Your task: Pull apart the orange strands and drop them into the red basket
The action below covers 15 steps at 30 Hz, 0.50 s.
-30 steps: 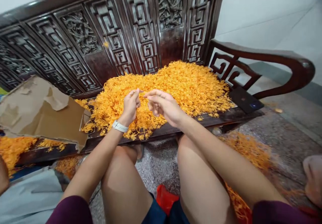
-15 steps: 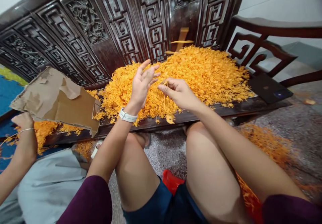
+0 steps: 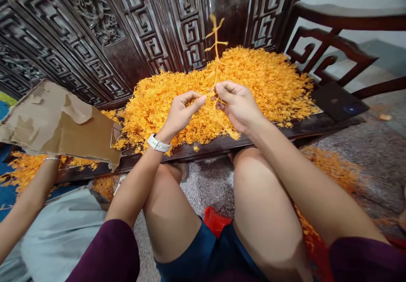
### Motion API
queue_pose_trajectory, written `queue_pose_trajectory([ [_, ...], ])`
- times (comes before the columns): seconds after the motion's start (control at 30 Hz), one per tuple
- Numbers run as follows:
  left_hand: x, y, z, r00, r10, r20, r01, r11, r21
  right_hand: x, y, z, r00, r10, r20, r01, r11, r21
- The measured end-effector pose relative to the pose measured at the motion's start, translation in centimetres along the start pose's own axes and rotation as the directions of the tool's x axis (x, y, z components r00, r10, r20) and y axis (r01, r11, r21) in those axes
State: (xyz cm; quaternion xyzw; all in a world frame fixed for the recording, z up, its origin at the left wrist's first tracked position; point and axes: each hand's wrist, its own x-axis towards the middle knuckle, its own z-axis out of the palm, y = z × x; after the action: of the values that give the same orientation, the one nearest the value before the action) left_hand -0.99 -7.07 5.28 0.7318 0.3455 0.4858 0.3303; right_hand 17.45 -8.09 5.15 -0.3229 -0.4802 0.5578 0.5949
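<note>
Over the heap of small orange plastic-looking pieces [image 3: 177,91], both my hands meet at a thin orange strand with short side branches [image 3: 216,41]. The strand stands up above my fingers, and its other end hangs below them. My right hand [image 3: 237,104] pinches it between thumb and fingers. From the left, my left hand [image 3: 184,112], with a white watch on its wrist, has thumb and fingers closed at the strand's middle. The exact contact at the left fingertips is small and partly hidden.
The heap lies on a dark carved wooden bench [image 3: 203,151]. A torn cardboard box flap [image 3: 76,125] stands at left, beside a co-worker's arm [image 3: 34,197]. A dark phone-like or tablet-like device [image 3: 339,104] lies at the right end. Orange strands [image 3: 336,172] pile on the floor, and a red bag [image 3: 215,222] lies between my knees.
My left hand has gone from spread fingers to a pinch at the strand. The strand now stands upright above my right hand. The co-worker's hand has moved behind the cardboard.
</note>
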Motion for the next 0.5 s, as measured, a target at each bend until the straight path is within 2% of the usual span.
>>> queue_pose_trajectory([
  [0.2,0.28,-0.60,0.09,0.993,0.078,-0.091,-0.077,0.997,0.014,-0.07,0.16,0.40,0.999,0.032,-0.002,-0.032,0.997,0.069],
  [0.3,0.23,-0.66,0.02,0.987,0.084,-0.140,-0.077,0.996,0.050,-0.13,-0.07,0.30,0.999,0.048,-0.007,-0.047,0.994,0.100],
  [0.4,0.02,-0.55,-0.13,0.989,0.063,-0.131,-0.055,0.996,0.066,-0.22,-0.20,-0.01,0.998,0.048,-0.029,-0.045,0.995,0.083],
  [0.5,-0.21,-0.47,-0.16,0.996,0.052,-0.076,-0.048,0.997,0.057,-0.31,-0.17,-0.28,0.999,0.034,-0.039,-0.032,0.999,0.043],
])
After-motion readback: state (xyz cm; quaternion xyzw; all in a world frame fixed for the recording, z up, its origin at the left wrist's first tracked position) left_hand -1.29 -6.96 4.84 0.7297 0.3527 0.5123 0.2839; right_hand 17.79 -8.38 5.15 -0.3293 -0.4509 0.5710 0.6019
